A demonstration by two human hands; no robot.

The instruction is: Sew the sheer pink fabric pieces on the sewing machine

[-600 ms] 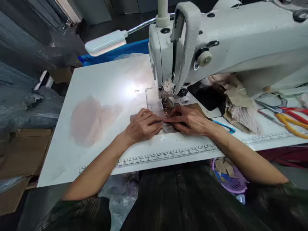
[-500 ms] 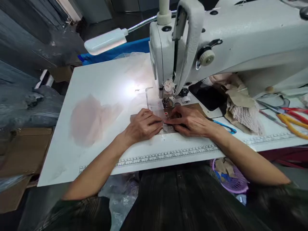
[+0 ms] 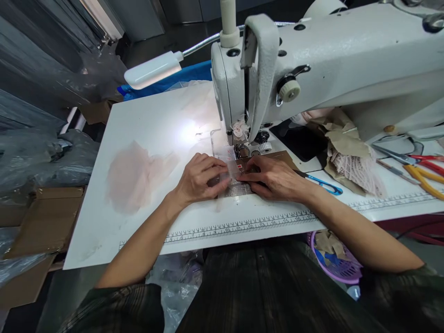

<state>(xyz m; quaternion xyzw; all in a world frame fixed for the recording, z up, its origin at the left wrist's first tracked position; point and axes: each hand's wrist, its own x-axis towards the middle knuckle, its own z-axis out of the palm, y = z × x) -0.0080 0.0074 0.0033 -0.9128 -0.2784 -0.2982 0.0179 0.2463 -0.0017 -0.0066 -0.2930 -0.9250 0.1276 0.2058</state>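
Note:
A narrow strip of sheer, whitish fabric (image 3: 228, 159) lies by the presser foot (image 3: 239, 150) of the sewing machine (image 3: 229, 88). My left hand (image 3: 201, 178) is at the strip's left edge, fingers bent and thumb below, with the sheer material between them. From the right, my right hand (image 3: 277, 178) reaches in over a brown plate (image 3: 282, 158), its fingertips closed at the strip's right edge. The exact grip of both hands is partly hidden. A metal needle plate (image 3: 239, 188) shows beneath the fingers.
Pale pink sheer fabric (image 3: 128, 178) is spread at left on the white table (image 3: 93, 226). Blue-handled snips (image 3: 324, 185), lace on brown paper (image 3: 357, 166), a dark flat object (image 3: 298, 138) and yellow-handled scissors (image 3: 425, 178) lie right. A lamp (image 3: 152, 69) hangs behind.
My left hand has shifted slightly left, its fingers and thumb farther apart and more of the strip showing. The right hand stays nearly in place. The whole view has shifted a little.

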